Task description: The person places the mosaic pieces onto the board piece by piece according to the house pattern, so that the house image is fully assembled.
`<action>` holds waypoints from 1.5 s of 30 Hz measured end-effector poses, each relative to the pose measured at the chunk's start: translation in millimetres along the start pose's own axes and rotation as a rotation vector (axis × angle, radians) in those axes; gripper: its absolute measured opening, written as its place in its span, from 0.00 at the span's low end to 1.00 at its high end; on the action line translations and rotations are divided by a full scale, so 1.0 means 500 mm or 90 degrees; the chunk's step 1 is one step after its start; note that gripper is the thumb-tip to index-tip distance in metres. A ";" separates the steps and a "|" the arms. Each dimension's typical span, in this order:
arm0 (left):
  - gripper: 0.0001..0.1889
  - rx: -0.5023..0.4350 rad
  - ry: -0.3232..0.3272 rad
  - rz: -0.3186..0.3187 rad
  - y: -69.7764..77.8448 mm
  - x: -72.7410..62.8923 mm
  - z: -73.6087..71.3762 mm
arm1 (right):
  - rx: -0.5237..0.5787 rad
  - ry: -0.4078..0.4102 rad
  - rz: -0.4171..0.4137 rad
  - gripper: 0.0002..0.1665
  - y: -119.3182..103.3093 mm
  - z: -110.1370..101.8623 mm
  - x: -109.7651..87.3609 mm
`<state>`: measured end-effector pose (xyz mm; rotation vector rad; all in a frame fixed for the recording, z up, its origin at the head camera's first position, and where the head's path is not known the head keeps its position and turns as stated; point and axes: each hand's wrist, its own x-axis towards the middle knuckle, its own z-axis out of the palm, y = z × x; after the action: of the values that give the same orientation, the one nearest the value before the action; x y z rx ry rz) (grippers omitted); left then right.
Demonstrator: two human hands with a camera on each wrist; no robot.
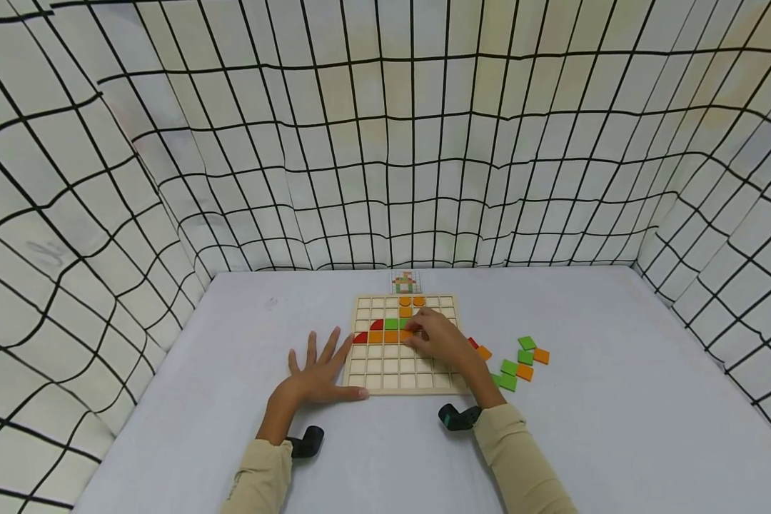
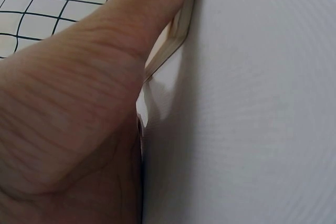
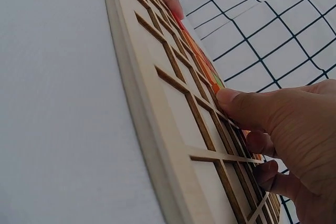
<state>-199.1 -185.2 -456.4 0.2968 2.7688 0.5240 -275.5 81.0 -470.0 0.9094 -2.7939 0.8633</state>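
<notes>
A wooden grid board (image 1: 411,391) lies on the white table. Red quarter-round tiles (image 1: 361,338), orange squares (image 1: 390,336), green squares (image 1: 391,324) and orange discs (image 1: 419,302) sit in its cells. My right hand (image 1: 442,340) reaches over the board's right half and pinches an orange square tile (image 1: 407,335) at the right end of the orange row. In the right wrist view its thumb (image 3: 231,98) is at that row's end, the other fingers curled over the grid. Spread wide, my left hand (image 1: 321,378) rests at the board's left side, thumb along the near-left corner.
Loose green tiles (image 1: 509,368) and orange tiles (image 1: 525,372) lie right of the board, some partly hidden behind the right forearm. A small pattern card (image 1: 405,283) lies beyond the board's far edge. White walls with a black grid (image 1: 398,171) enclose the table.
</notes>
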 end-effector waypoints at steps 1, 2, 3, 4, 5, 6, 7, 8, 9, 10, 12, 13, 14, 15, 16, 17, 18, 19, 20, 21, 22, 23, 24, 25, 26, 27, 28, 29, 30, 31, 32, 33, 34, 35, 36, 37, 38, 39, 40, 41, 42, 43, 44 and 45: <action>0.60 0.001 0.000 0.000 0.000 0.000 0.000 | 0.001 0.001 0.001 0.15 -0.001 0.000 0.000; 0.60 0.001 0.000 0.000 0.000 0.000 0.000 | 0.003 0.001 0.002 0.14 -0.002 -0.001 0.000; 0.60 0.002 -0.001 -0.001 0.000 0.000 0.000 | 0.005 0.001 0.002 0.14 -0.003 -0.001 -0.001; 0.60 0.001 -0.002 -0.002 0.000 0.000 0.000 | 0.006 0.000 0.002 0.14 -0.003 -0.001 -0.001; 0.60 0.002 -0.003 -0.003 0.000 0.000 0.000 | 0.007 0.000 0.003 0.14 -0.004 -0.002 -0.001; 0.61 0.002 -0.003 -0.003 -0.001 0.000 0.000 | 0.008 -0.001 0.004 0.14 -0.005 -0.002 -0.001; 0.61 0.001 -0.004 -0.004 -0.001 0.000 0.000 | 0.008 -0.002 0.004 0.14 -0.005 -0.002 0.000; 0.61 0.001 -0.004 -0.003 -0.001 0.000 0.001 | 0.007 -0.001 0.004 0.14 -0.006 -0.002 0.000; 0.61 0.002 -0.003 -0.003 -0.001 0.000 0.001 | 0.007 0.000 0.004 0.14 -0.006 -0.003 0.000; 0.60 0.001 -0.004 -0.002 -0.001 0.000 0.001 | 0.005 0.000 0.005 0.14 -0.006 -0.003 0.000; 0.61 0.003 -0.004 -0.002 -0.002 0.001 0.001 | 0.002 0.000 0.007 0.15 -0.006 -0.003 0.000; 0.61 0.003 -0.004 -0.002 -0.002 0.001 0.001 | 0.002 0.000 0.006 0.15 -0.005 -0.003 0.001; 0.61 0.002 -0.004 -0.003 -0.002 0.001 0.001 | 0.002 0.000 0.005 0.15 -0.005 -0.003 0.001; 0.61 0.001 -0.003 -0.002 -0.002 0.002 0.001 | 0.003 -0.001 0.006 0.15 -0.005 -0.003 0.001; 0.61 0.001 -0.003 -0.003 -0.002 0.002 0.001 | 0.003 -0.002 0.005 0.15 -0.004 -0.003 0.001; 0.61 0.002 -0.002 -0.003 -0.002 0.002 0.001 | 0.003 -0.002 0.004 0.15 -0.004 -0.003 0.001; 0.61 0.001 -0.002 -0.003 -0.002 0.002 0.001 | 0.003 -0.001 0.003 0.15 -0.005 -0.003 0.001; 0.61 0.001 -0.002 -0.003 -0.002 0.002 0.001 | 0.004 0.000 0.002 0.15 -0.004 -0.003 0.001; 0.61 0.002 -0.001 -0.003 -0.003 0.003 0.001 | 0.005 0.001 0.000 0.15 -0.004 -0.003 0.001; 0.61 0.002 -0.001 -0.003 -0.003 0.003 0.001 | 0.006 0.001 -0.001 0.14 -0.004 -0.003 0.002; 0.61 0.002 -0.001 -0.003 -0.003 0.002 0.001 | 0.006 0.001 -0.001 0.14 -0.004 -0.003 0.002; 0.61 0.001 -0.001 -0.003 -0.004 0.003 0.002 | 0.006 0.001 -0.001 0.14 -0.004 -0.003 0.002; 0.61 -0.001 -0.003 -0.003 -0.004 0.002 0.002 | 0.007 0.000 0.000 0.14 -0.004 -0.003 0.001; 0.61 0.000 -0.003 -0.003 -0.004 0.003 0.002 | 0.008 -0.001 0.001 0.14 -0.004 -0.002 0.001; 0.61 0.000 -0.002 -0.003 -0.004 0.003 0.002 | 0.009 -0.002 0.003 0.14 -0.004 -0.002 0.001; 0.61 0.000 -0.002 -0.002 -0.004 0.002 0.002 | 0.009 -0.003 0.005 0.14 -0.004 -0.001 0.001; 0.61 0.002 -0.001 -0.002 -0.004 0.003 0.002 | 0.009 -0.003 0.007 0.14 -0.004 -0.001 0.001; 0.61 0.002 0.000 -0.001 -0.004 0.003 0.002 | 0.009 -0.003 0.007 0.14 -0.004 0.000 0.001; 0.61 0.003 0.000 -0.001 -0.004 0.003 0.002 | 0.010 -0.002 0.007 0.14 -0.004 0.000 0.000; 0.61 0.003 0.001 -0.001 -0.004 0.003 0.002 | 0.010 -0.001 0.007 0.14 -0.005 0.000 0.000; 0.61 0.002 0.002 -0.001 -0.004 0.003 0.002 | 0.009 0.000 0.008 0.14 -0.005 0.000 0.000; 0.61 0.001 0.002 -0.002 -0.003 0.003 0.002 | 0.007 0.000 0.008 0.14 -0.005 0.000 0.000; 0.61 0.001 0.003 -0.001 -0.003 0.003 0.002 | 0.007 0.001 0.008 0.14 -0.005 0.000 -0.001; 0.61 0.001 0.003 -0.001 -0.003 0.002 0.002 | 0.008 0.001 0.008 0.14 -0.005 0.000 -0.001; 0.61 0.001 0.004 -0.002 -0.003 0.002 0.002 | 0.007 0.001 0.007 0.14 -0.005 0.000 -0.001; 0.61 -0.001 0.005 0.000 -0.003 0.002 0.002 | 0.008 0.000 0.004 0.13 -0.005 0.000 -0.001; 0.61 -0.002 0.007 0.001 -0.003 0.002 0.003 | 0.008 0.000 0.003 0.13 -0.005 0.000 -0.001; 0.61 -0.003 0.008 0.002 -0.003 0.002 0.003 | 0.009 0.000 -0.001 0.13 -0.005 0.000 0.000; 0.61 -0.004 0.010 0.003 -0.003 0.002 0.003 | 0.009 0.001 -0.004 0.13 -0.004 0.000 0.000; 0.61 -0.006 0.012 0.004 -0.003 0.002 0.003 | 0.010 0.001 -0.007 0.13 -0.004 0.000 0.000; 0.60 -0.007 0.013 0.005 -0.003 0.002 0.004 | 0.010 0.002 -0.010 0.12 -0.004 0.000 0.001; 0.60 -0.008 0.014 0.006 -0.003 0.002 0.004 | 0.011 0.002 -0.013 0.12 -0.004 0.000 0.001; 0.60 -0.007 0.014 0.006 -0.003 0.001 0.004 | 0.012 0.002 -0.014 0.12 -0.005 0.000 0.001; 0.60 -0.006 0.015 0.006 -0.003 0.001 0.004 | 0.012 0.002 -0.015 0.12 -0.005 -0.001 0.000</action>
<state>-199.4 -185.7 -458.8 0.3046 2.7876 0.5455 -274.2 79.6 -468.4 0.9399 -2.7713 0.8890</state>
